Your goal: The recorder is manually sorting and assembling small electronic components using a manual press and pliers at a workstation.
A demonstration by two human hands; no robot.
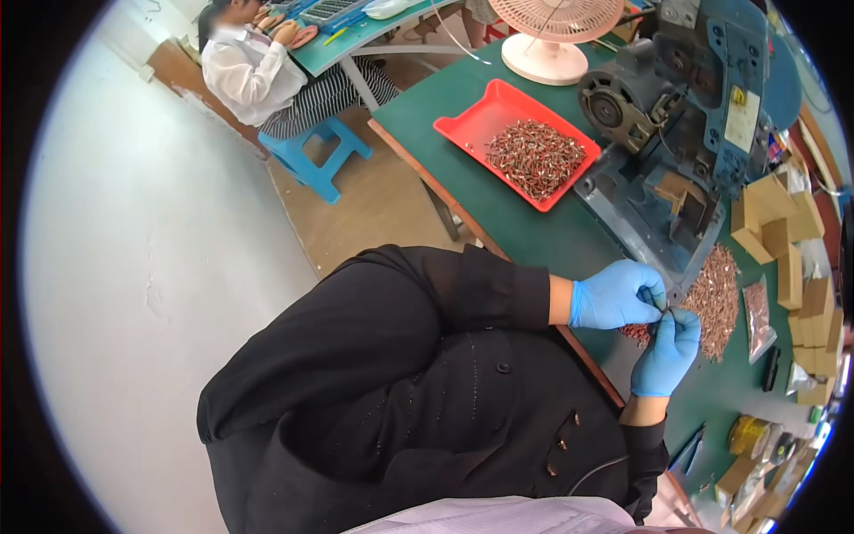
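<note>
Both my hands wear blue gloves and meet over the green table [516,222], in front of a blue press machine [685,133]. My left hand [616,295] pinches a small metal part at its fingertips. My right hand [667,351] meets it from below, fingertips closed on the same small part [665,310]. Just right of my hands lies a heap of small copper-coloured parts [716,298]. A few more loose parts [636,333] lie under my hands.
A red tray [471,111] with several copper-coloured parts sits further along the table. A pink fan [551,36] stands behind it. Cardboard boxes [787,240] and small bags line the right. Another person in a white shirt [245,71] sits on a blue stool [316,156] at another table.
</note>
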